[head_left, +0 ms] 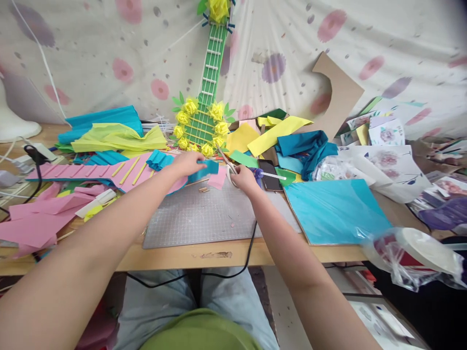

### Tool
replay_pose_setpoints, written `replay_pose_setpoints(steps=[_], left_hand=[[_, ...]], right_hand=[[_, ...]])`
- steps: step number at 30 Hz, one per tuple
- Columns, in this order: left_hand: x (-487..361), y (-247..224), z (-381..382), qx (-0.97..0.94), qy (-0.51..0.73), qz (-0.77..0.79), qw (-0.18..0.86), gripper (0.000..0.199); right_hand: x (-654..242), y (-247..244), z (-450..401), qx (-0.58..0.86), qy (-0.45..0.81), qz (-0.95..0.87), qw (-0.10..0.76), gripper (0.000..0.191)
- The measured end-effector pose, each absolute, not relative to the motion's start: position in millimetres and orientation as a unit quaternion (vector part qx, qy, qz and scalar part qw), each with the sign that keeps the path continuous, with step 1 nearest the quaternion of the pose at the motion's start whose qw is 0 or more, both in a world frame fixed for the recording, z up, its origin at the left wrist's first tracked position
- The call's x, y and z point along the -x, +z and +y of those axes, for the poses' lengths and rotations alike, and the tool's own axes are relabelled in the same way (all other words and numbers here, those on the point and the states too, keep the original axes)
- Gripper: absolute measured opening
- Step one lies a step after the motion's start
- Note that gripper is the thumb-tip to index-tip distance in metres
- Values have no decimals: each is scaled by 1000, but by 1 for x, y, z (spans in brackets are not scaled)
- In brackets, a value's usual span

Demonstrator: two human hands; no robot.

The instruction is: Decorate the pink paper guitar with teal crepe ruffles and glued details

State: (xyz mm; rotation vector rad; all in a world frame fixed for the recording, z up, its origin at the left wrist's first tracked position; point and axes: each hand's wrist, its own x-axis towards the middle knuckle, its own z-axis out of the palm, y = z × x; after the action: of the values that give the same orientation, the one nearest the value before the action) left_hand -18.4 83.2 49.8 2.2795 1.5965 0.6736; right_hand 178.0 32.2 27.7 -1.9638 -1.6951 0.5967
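Note:
My left hand [188, 164] is closed on a strip of blue crepe paper [207, 170], whose free end points right. My right hand [243, 178] holds scissors [229, 167] with the blades pointing up and away, just right of the strip. A small pink paper piece [217, 179] lies below the strip, over the grey cutting mat [204, 218]. Under and beside my left forearm is a pink guitar shape [134, 171] with yellow sticks and a blue ruffle [159, 159]. Beyond my hands stands a green guitar [204, 119] with yellow paper flowers.
Yellow crepe paper [118, 138] and pink paper [40, 216] lie left. To the right are a phone [270, 176], a purple glue gun [258, 175], a blue sheet [337, 211] and a plastic-wrapped roll [423, 253]. A black cable [251, 245] crosses the table edge.

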Motion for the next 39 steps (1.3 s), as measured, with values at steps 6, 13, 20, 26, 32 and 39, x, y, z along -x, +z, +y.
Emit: replay_pose_setpoints(steps=[6, 13, 20, 26, 32, 39], left_hand=[[36, 67, 91, -613, 453, 607, 225, 19], [44, 70, 76, -551, 431, 583, 412, 13], [29, 72, 64, -584, 399, 563, 427, 15], [19, 74, 67, -591, 399, 586, 386, 13], [21, 77, 72, -587, 409, 577, 393, 12], [13, 76, 71, -598, 394, 581, 387, 14]], right_hand=[[-170, 14, 3, 629, 322, -640, 302, 48], [-169, 5, -10, 623, 227, -734, 148, 60], [-157, 13, 6, 614, 170, -760, 127, 59], [-149, 19, 12, 633, 112, -758, 111, 61], [-148, 21, 11, 634, 86, -762, 95, 60], [-148, 21, 12, 647, 104, -748, 102, 63]])
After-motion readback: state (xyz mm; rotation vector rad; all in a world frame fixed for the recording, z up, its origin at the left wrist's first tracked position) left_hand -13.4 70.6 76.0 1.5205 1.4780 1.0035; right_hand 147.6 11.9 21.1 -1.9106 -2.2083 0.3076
